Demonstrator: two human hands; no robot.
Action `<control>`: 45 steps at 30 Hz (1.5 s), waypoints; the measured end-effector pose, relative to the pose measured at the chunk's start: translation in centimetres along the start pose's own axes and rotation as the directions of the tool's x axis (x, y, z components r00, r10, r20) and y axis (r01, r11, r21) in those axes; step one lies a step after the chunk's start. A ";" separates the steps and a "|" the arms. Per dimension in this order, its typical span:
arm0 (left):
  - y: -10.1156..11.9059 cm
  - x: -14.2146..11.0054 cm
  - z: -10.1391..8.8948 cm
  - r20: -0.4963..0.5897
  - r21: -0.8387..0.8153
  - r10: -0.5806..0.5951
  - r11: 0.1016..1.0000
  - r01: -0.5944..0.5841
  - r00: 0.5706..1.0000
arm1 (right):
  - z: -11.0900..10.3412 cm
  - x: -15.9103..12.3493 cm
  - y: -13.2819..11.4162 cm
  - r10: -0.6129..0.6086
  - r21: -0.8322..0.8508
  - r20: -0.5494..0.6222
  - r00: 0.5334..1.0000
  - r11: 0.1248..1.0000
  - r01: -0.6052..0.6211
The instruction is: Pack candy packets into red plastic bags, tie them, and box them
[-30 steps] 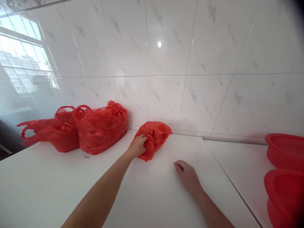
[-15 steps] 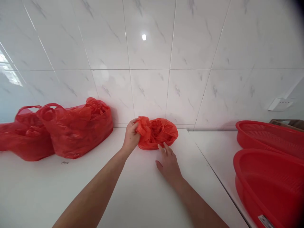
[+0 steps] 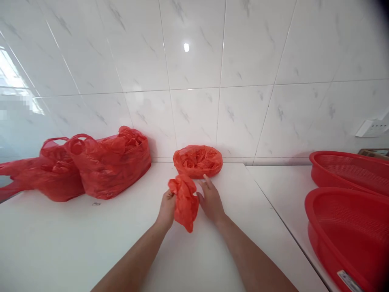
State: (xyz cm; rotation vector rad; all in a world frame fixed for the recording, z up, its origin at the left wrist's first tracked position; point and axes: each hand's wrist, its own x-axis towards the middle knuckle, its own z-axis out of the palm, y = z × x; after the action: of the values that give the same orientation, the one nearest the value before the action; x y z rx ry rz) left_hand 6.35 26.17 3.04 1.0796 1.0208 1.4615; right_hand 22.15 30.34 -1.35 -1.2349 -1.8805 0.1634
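Observation:
A crumpled red plastic bag (image 3: 186, 202) hangs from my left hand (image 3: 166, 209), whose fingers are closed on its left edge. My right hand (image 3: 211, 200) is just right of that bag, fingers apart and thumb close to the bag's side; it grips nothing. Behind both hands, a low open red plastic bag (image 3: 197, 172) sits against the wall with more crumpled red plastic (image 3: 199, 157) inside its rolled rim.
On the left, two full red carrier bags (image 3: 115, 170) (image 3: 60, 182) stand on the white table (image 3: 121, 239). Two red plastic baskets (image 3: 322, 223) (image 3: 322, 170) are at the right, beyond a seam in the tabletop. A white-tiled wall (image 3: 194, 117) with a socket (image 3: 372, 128) rises behind.
My left hand has drawn the crumpled bag out of the low open bag and toward me. My right hand has moved slightly left, beside it. The view has shifted a little left.

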 end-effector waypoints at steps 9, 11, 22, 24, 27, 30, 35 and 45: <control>-2.7 -0.8 1.4 0.215 -0.061 -0.195 0.975 0.212 0.957 | -3.8 -3.3 -0.3 0.202 0.437 0.330 0.922 0.833 -0.339; -2.7 -0.9 0.9 0.192 -0.126 -0.217 0.962 0.243 0.957 | -3.5 -3.4 -0.6 0.207 0.437 0.353 0.913 0.826 -0.356; -2.7 2.2 -4.5 -0.059 -0.392 -0.215 0.903 0.176 0.975 | -5.6 -1.6 5.4 0.611 0.754 0.147 0.778 0.439 -0.488; -2.8 2.5 -4.7 -0.125 -0.405 -0.203 0.904 0.137 0.971 | -5.9 -1.6 5.5 0.621 0.797 0.160 0.767 0.378 -0.472; -3.0 2.6 -4.7 -0.231 -0.369 -0.165 0.927 0.070 0.959 | -6.3 -1.7 5.2 0.611 0.844 0.190 0.768 0.298 -0.446; -3.2 2.7 -4.8 -0.347 -0.280 -0.099 0.960 -0.002 0.932 | -6.7 -1.7 5.3 0.596 0.880 0.212 0.775 0.229 -0.416; -2.9 1.9 -4.7 -0.497 -0.014 0.122 0.989 -0.149 0.859 | -6.9 -1.5 6.1 0.598 0.924 0.281 0.751 0.043 -0.380; -3.2 -4.4 1.2 0.604 0.723 0.503 -0.019 -0.691 0.619 | -6.7 -1.6 6.4 0.581 0.933 0.275 0.766 0.032 -0.359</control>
State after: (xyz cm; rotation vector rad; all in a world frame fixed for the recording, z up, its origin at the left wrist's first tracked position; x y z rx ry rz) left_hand 8.67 22.31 -0.28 2.8468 1.3929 1.2324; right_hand 31.58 30.09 -1.49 -0.7803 -0.6682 1.3713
